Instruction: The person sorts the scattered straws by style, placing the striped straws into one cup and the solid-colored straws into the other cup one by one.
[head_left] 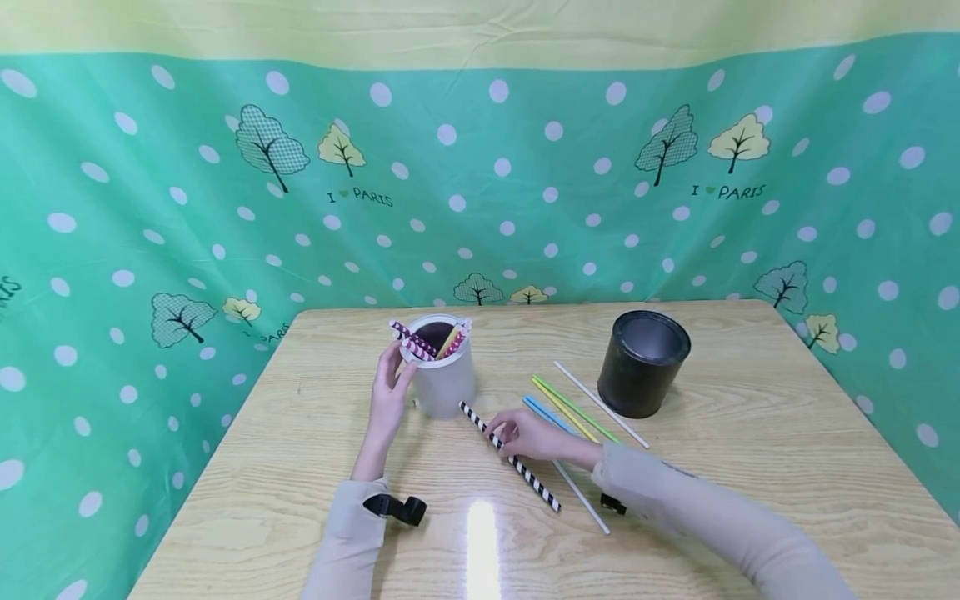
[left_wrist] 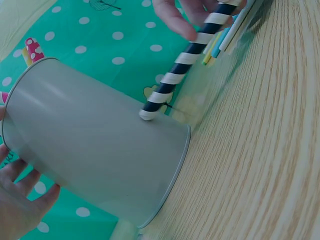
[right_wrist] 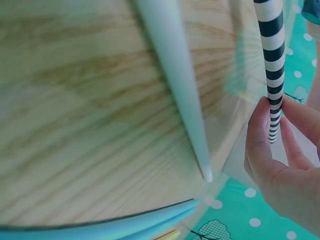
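A light grey can [head_left: 444, 385] stands upright on the table with several dotted purple and pink straws [head_left: 422, 347] and a yellow one in it. My left hand [head_left: 386, 396] holds the can's left side near the rim; in the left wrist view its fingers [left_wrist: 44, 196] lie against the wall. Between thumb and fingers, my right hand [head_left: 528, 435] pinches a black-and-white striped straw [head_left: 538, 486]. That straw slants, its far end close to the can's lower front in the head view. My right hand's grip also shows in the right wrist view, around the striped straw [right_wrist: 272, 50].
Under and behind the right forearm lie blue [head_left: 550, 414], yellow [head_left: 566, 410] and green straws [head_left: 573, 405], with white straws [head_left: 581, 497] on both sides of them. A black can [head_left: 641, 379] stands at the back right. A dotted green curtain [head_left: 480, 183] hangs behind the table.
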